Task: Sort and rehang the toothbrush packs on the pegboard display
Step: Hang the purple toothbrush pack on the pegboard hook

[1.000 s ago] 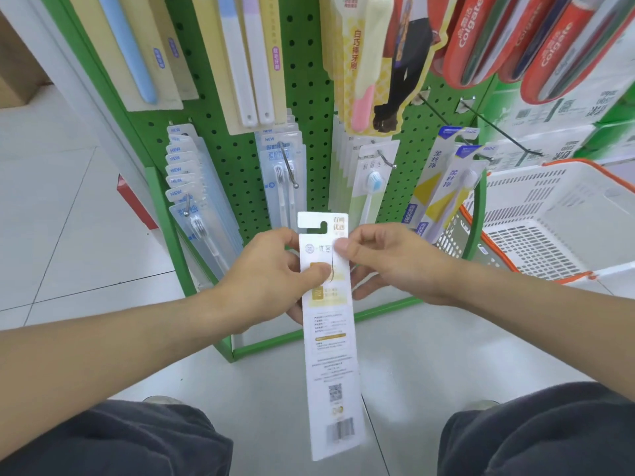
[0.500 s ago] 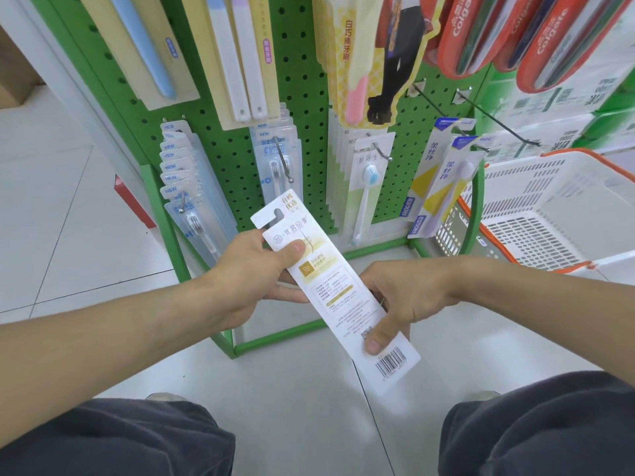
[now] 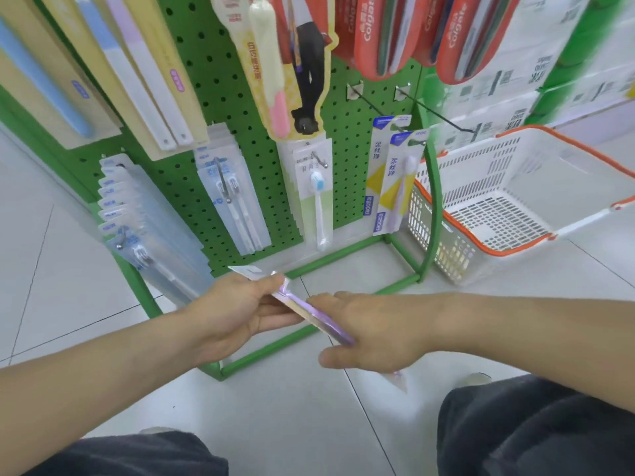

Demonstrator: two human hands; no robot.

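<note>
Left hand (image 3: 233,310): thumb and fingers pinch the hanger end of the toothbrush pack (image 3: 309,309), probably to keep the hang-hole free for a hook.
Right hand (image 3: 371,334): fingers curled round the pack's lower half, steadying it.
Toothbrush pack: held edge-on and slanted, low in front of the pegboard (image 3: 220,108), hung on nothing; which hook it suits cannot be told.
Bare hook (image 3: 443,115): at 1 o'clock from the hands, a likely destination.
Basket (image 3: 515,201): at 2 o'clock, on the floor.
</note>
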